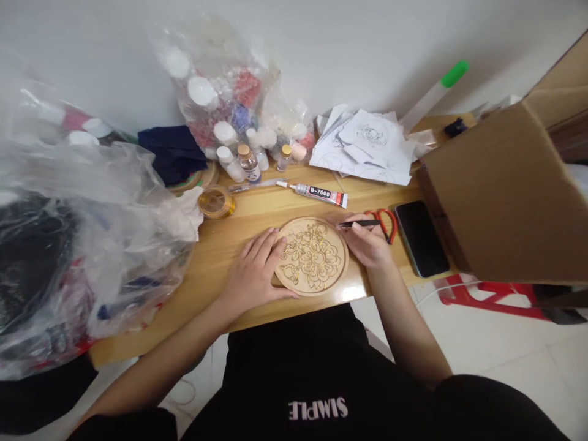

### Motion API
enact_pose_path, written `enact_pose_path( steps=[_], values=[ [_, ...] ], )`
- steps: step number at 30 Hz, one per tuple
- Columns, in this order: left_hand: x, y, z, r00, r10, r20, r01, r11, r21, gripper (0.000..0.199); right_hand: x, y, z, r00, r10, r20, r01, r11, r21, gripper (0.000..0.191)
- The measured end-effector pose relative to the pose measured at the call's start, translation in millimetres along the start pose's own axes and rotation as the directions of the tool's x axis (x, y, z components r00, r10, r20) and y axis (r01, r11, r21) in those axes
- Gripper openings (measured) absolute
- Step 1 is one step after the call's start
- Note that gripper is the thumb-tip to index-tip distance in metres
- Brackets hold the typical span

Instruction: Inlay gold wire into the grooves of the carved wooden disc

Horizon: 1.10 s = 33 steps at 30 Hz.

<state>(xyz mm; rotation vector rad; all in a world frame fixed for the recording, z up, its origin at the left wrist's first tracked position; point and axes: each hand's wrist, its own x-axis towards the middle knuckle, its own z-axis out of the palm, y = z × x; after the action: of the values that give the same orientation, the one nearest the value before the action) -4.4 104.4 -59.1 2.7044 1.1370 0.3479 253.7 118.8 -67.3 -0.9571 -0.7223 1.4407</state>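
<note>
A round wooden board (343, 260) lies on the table in front of me, with a flower design (318, 258) outlined in thin gold lines. My left hand (258, 269) rests flat at the board's left side, fingers stretched out over the rim and thumb spread along its lower edge. At the board's right edge, my right hand (367, 244) is closed around slim black tweezers (362, 223), held like a pen with the tip pointing left. Whether the tip grips anything is too small to tell. Red-handled scissors (390, 225) lie just beyond the right hand, partly hidden by it.
A B-7000 glue tube (319, 194), a gold wire spool (215, 202) and small bottles (248, 163) stand or lie behind the board. A phone (421, 239) and cardboard box (500, 196) are right. Paper drawings (362, 144) lie at the back; plastic bags (133, 226) crowd the left.
</note>
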Motion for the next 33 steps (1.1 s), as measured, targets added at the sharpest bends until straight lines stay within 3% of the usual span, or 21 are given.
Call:
enact_pose_path(
  steps=[14,26,33],
  values=[
    [0.3,-1.0,1.0,1.0,0.004,-0.016,-0.004,1.0,0.015,0.105,0.9,-1.6,0.7,1.0,0.013,0.021,-0.013,1.0,0.016,0.012],
    [-1.2,-2.5,-1.4,0.999,-0.019,-0.045,0.012,0.991,-0.136,0.114,-1.3,-1.9,3.7,0.998,0.066,-0.015,-0.066,0.998,0.004,0.022],
    [-4.4,-7.3,-14.8,0.99,-0.078,-0.116,0.035,0.941,-0.335,0.11,0.2,-4.1,17.2,0.996,0.095,-0.002,-0.092,0.975,0.202,0.017]
  ],
)
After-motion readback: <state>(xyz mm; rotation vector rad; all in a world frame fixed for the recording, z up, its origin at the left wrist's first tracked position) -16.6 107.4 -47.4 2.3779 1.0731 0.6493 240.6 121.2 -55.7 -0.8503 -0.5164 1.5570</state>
